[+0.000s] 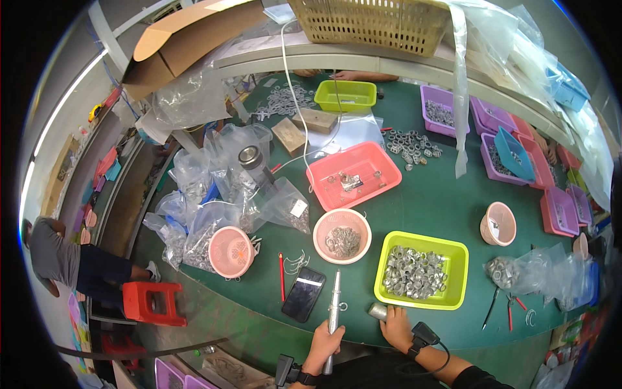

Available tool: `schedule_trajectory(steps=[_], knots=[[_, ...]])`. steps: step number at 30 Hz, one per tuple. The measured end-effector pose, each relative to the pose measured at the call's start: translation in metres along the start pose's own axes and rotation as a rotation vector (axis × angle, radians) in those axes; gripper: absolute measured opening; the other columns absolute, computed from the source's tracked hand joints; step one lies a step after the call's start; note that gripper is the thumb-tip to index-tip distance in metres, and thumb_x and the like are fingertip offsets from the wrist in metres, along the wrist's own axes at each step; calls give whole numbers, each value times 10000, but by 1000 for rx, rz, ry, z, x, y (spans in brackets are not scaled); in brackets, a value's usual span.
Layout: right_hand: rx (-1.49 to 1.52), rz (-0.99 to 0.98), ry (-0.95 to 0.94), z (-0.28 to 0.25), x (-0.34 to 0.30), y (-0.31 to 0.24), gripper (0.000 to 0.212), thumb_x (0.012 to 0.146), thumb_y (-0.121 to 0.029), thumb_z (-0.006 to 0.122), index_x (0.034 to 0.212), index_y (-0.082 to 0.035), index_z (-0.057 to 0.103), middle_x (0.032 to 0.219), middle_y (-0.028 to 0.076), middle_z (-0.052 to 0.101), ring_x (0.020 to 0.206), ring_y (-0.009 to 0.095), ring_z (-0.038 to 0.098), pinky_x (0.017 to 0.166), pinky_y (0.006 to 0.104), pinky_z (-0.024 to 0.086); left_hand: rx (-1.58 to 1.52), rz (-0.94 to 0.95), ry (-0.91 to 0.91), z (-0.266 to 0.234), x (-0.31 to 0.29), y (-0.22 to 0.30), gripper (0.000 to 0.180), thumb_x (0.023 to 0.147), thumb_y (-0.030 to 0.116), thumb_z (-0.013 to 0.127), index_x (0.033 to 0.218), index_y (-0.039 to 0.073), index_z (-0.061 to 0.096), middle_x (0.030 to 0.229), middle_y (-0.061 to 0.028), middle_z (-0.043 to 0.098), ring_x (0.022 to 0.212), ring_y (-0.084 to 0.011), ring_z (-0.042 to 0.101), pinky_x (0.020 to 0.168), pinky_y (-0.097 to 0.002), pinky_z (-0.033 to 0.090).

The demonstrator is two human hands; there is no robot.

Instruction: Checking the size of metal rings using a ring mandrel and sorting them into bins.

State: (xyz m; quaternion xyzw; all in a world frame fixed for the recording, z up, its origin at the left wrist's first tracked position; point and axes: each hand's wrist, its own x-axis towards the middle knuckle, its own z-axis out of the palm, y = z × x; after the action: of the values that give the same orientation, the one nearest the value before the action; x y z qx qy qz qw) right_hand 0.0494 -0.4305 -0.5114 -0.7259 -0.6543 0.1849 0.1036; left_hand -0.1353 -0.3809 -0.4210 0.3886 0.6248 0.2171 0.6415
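My left hand [322,347] is closed around a tapered silver ring mandrel [335,301], which points away from me over the table's near edge. A small metal ring [343,306] is beside the mandrel's shaft; I cannot tell whether it touches. My right hand [396,329] is closed at the end of a short, dull metal cylinder [378,311], just right of the mandrel. Ahead of that hand stands a lime-green basket [461,272] filled with metal rings [414,273]. Left of it, a round pale-pink basket [317,241] contains more small metal pieces.
A black phone [303,295] and a red pencil [282,277] lie left of the mandrel. Farther off are a coral-pink tray [353,165], plastic bags [223,168] and wooden blocks [289,136]. Pliers [510,313] lie at right. Another person [58,259] stands far left.
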Motion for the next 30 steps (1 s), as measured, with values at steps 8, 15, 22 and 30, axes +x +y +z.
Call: schedule_trajectory(steps=[8, 15, 22, 30], knots=[[1213, 168, -156, -65, 28, -76, 421, 792, -229, 499, 1075, 49, 358, 1076, 203, 412, 953, 246, 461, 770, 339, 398, 123, -4, -210, -17, 3, 0, 177, 749, 156, 519, 690, 32, 407, 444, -13, 416, 322, -84, 410, 309, -221, 325], [1549, 172, 233, -93, 86, -76, 287, 840, -175, 423, 1046, 23, 400, 852, 89, 535, 806, 141, 508, 743, 266, 411, 266, 96, -396, -32, 3, 12, 211, 751, 188, 520, 656, 46, 396, 456, -20, 426, 355, -88, 442, 345, -241, 355], [1432, 112, -369, -67, 49, -96, 420, 784, -271, 523, 1087, -14, 386, 778, 1, 466, 633, 66, 424, 552, 192, 368, 342, 193, -380, -51, 19, 7, 193, 755, 198, 513, 696, 35, 427, 478, -38, 457, 364, -107, 461, 351, -250, 356], [1550, 450, 83, -58, 93, -81, 272, 786, -295, 505, 757, -25, 504, 563, 14, 463, 472, 73, 397, 418, 215, 318, 392, -3, -530, -86, 22, 10, 198, 744, 211, 521, 729, 29, 444, 504, -33, 475, 376, -105, 467, 359, -253, 367]])
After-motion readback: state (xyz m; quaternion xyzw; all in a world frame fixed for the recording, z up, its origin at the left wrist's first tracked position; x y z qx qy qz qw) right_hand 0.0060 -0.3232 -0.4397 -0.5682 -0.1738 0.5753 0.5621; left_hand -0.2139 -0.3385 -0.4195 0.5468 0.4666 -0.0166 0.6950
